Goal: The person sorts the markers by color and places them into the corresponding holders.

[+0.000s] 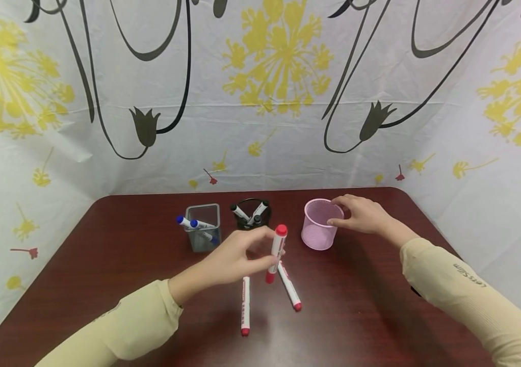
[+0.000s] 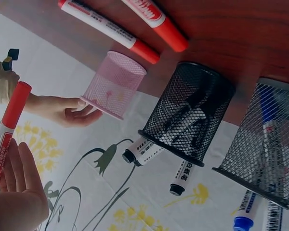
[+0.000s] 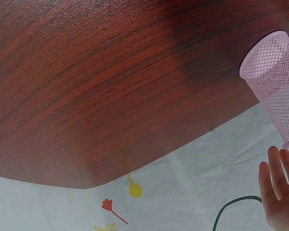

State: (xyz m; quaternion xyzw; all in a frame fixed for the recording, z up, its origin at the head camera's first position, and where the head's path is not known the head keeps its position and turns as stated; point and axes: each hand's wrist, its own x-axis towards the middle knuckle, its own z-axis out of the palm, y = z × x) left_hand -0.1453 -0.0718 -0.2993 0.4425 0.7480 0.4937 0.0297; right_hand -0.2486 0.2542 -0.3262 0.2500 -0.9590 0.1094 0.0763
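Observation:
My left hand (image 1: 235, 257) pinches a white marker with red ends (image 1: 277, 248) between thumb and fingers, nearly upright above the table. My right hand (image 1: 362, 215) holds the rim of a pink mesh pen cup (image 1: 317, 235), thumb at the near side and fingers farther back. The cup stands upright; the left wrist view shows its mesh side (image 2: 116, 84) with the fingers at its rim. Two more red-capped markers, one straight (image 1: 245, 306) and one slanted (image 1: 290, 286), lie on the table below the left hand.
Behind the left hand stands a black mesh cup (image 2: 190, 113) with several black-capped markers. Left of it, a grey square mesh holder (image 1: 203, 240) contains blue-capped markers. The dark red wooden table (image 1: 357, 316) ends at a patterned white cloth (image 1: 279, 153).

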